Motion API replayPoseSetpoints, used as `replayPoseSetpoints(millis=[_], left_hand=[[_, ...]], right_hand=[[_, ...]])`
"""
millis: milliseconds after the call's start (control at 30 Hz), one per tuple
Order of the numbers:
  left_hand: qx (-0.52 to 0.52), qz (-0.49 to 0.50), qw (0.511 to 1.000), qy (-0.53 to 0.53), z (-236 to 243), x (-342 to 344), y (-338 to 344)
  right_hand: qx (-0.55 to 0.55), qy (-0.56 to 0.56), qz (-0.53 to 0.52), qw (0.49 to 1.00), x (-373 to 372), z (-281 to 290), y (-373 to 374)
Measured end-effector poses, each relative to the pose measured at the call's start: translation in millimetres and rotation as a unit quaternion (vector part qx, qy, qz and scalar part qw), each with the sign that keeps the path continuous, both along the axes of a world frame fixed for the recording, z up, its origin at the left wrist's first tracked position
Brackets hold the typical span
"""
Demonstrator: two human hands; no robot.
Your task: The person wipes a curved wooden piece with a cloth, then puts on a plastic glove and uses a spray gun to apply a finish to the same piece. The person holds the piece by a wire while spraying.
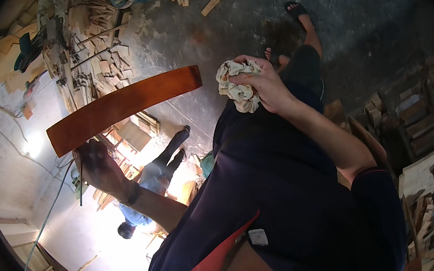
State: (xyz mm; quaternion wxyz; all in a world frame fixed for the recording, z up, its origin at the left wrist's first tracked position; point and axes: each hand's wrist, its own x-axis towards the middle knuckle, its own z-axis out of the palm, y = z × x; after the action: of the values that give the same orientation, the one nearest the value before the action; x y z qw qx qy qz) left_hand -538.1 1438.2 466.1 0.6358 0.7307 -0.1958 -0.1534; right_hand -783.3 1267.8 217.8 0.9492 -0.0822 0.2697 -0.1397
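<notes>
Dark navy cloth shirt with red trim (297,201), worn by the person, fills the foreground. At left, the shadowed left hand (100,170) grips the left end of a curved, reddish-brown wooden board (125,108), raised in the air with its right end unsupported. That one-ended hold could let the board twist or slip; dropping onto the grey concrete floor (176,36) might dent it. Just right of the board, apart from it, the right hand (272,88) clutches a crumpled off-white cloth rag (245,102), whose dark stains could smear the board on contact.
</notes>
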Motion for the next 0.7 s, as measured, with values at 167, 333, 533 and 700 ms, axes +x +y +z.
replayPoseSetpoints(millis=[167, 333, 533, 700], left_hand=[[-0.041, -0.098, 0.994, 0.035, -1, 7, 6], [0.101, -0.023, 0.989, -0.108, -5, 9, 16], [-0.011, -0.036, 0.999, 0.008, -17, 19, 24], [0.049, 0.034, 0.995, -0.084, -26, 16, 17]], right_hand=[[0.049, -0.034, -0.029, 0.998, -1, 3, 2], [0.121, -0.103, -0.049, 0.986, -6, 8, -10], [0.116, -0.089, -0.045, 0.988, -5, 10, -22], [0.115, -0.132, -0.084, 0.981, -1, 14, -24]])
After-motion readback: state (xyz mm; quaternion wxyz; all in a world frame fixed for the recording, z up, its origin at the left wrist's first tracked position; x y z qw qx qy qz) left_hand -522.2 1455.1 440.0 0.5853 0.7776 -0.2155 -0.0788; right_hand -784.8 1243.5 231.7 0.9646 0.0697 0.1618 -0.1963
